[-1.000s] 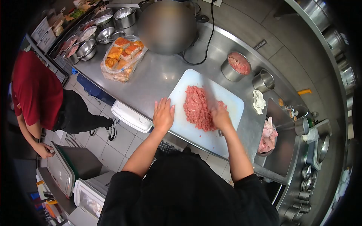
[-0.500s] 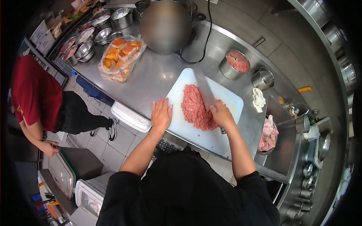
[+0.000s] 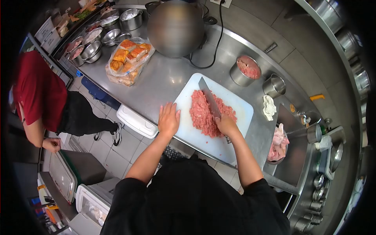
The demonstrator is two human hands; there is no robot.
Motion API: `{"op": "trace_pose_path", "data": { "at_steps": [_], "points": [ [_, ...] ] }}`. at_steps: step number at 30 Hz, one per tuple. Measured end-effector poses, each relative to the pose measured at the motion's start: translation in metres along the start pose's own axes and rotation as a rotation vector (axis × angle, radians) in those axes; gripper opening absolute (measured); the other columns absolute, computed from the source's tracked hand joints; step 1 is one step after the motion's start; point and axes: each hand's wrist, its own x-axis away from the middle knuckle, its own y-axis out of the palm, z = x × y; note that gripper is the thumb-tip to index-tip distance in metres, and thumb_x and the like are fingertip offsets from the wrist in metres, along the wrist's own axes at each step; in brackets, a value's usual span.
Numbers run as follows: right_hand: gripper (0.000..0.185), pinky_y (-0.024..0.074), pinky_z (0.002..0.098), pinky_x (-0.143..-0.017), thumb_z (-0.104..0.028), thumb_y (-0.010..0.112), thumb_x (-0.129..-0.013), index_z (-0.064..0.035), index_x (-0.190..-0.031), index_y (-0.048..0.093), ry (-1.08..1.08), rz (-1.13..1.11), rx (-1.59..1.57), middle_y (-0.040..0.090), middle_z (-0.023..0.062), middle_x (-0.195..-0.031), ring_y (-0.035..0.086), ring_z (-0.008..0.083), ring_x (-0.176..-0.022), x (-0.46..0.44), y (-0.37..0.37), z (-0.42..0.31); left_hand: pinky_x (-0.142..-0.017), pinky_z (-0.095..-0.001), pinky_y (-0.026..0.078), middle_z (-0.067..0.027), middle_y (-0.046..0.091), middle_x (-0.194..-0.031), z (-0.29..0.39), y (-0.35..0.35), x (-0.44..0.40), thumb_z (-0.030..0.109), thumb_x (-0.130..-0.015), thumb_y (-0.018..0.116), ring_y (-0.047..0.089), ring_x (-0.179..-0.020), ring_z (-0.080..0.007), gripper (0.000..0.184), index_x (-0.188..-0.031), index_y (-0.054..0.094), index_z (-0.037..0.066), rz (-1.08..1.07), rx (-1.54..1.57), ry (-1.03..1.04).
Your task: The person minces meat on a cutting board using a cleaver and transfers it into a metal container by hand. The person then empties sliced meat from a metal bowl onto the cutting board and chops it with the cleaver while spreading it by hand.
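Note:
My right hand grips the handle of a large kitchen knife, its long blade lying across a pile of minced meat. The pink mince is spread over the middle of a white cutting board. At the board's left edge, my left hand rests flat with its fingers stretched forward, holding nothing. Part of the blade's lower edge is hidden in the meat.
Bagged orange-topped blocks lie on the steel counter. A pot of meat, a steel container and a white cloth sit to the right. Raw meat is in the sink. A person in red stands at left.
The knife, blurred half a second ago, now shows sharply, with its blade in the mince slightly further left. My left hand keeps its place. The co-worker's hand has shifted slightly.

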Motion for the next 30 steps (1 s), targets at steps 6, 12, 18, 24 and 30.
{"op": "trace_pose_path", "data": {
  "at_steps": [6,12,18,24,30],
  "points": [
    [0.044,0.0526,0.0552,-0.092,-0.032,0.048,-0.103,0.0054,-0.120,0.065,0.007,0.073,-0.167,0.071,0.0337,-0.100,0.069,0.0497,-0.095,0.007,-0.003,-0.009,-0.123,-0.0516,0.029,-0.0209,0.058,-0.142,0.001,-0.002,0.004,0.028,-0.103,0.058,0.050,-0.138,-0.0372,0.042,-0.135,0.060,0.002,-0.028,-0.002,-0.017],
    [0.041,0.0566,0.0510,-0.082,-0.033,0.049,-0.103,0.0030,-0.113,0.066,0.118,-0.195,-0.129,0.072,0.0292,-0.093,0.073,0.0409,-0.074,0.013,-0.022,-0.023,-0.123,-0.0511,0.028,-0.0217,0.058,-0.142,-0.001,-0.002,0.006,0.027,-0.104,0.057,0.050,-0.139,-0.0370,0.042,-0.136,0.059,0.001,0.001,0.016,-0.019],
    [0.039,0.0508,0.0551,-0.093,-0.031,0.051,-0.102,0.0024,-0.115,0.066,-0.064,0.252,-0.222,0.070,0.0326,-0.105,0.066,0.0497,-0.104,0.029,-0.041,-0.031,-0.123,-0.0512,0.028,-0.0223,0.058,-0.142,0.002,-0.006,0.005,0.027,-0.103,0.057,0.049,-0.139,-0.0371,0.043,-0.137,0.058,0.000,-0.013,0.017,-0.026],
    [0.045,0.0535,0.0532,-0.087,-0.036,0.050,-0.103,0.0058,-0.112,0.065,0.054,-0.162,-0.068,0.072,0.0304,-0.094,0.071,0.0456,-0.090,0.017,-0.034,-0.023,-0.123,-0.0510,0.029,-0.0221,0.058,-0.142,-0.001,-0.004,-0.002,0.025,-0.103,0.057,0.049,-0.140,-0.0372,0.042,-0.136,0.058,0.000,-0.023,0.006,-0.048],
    [0.044,0.0557,0.0504,-0.079,-0.035,0.050,-0.103,0.0047,-0.115,0.065,-0.020,0.009,-0.019,0.072,0.0257,-0.082,0.073,0.0373,-0.071,0.015,0.005,-0.013,-0.123,-0.0511,0.029,-0.0222,0.058,-0.142,-0.001,-0.002,0.004,0.023,-0.102,0.058,0.050,-0.139,-0.0377,0.040,-0.135,0.058,0.000,0.026,0.025,-0.026]
  ]
}}
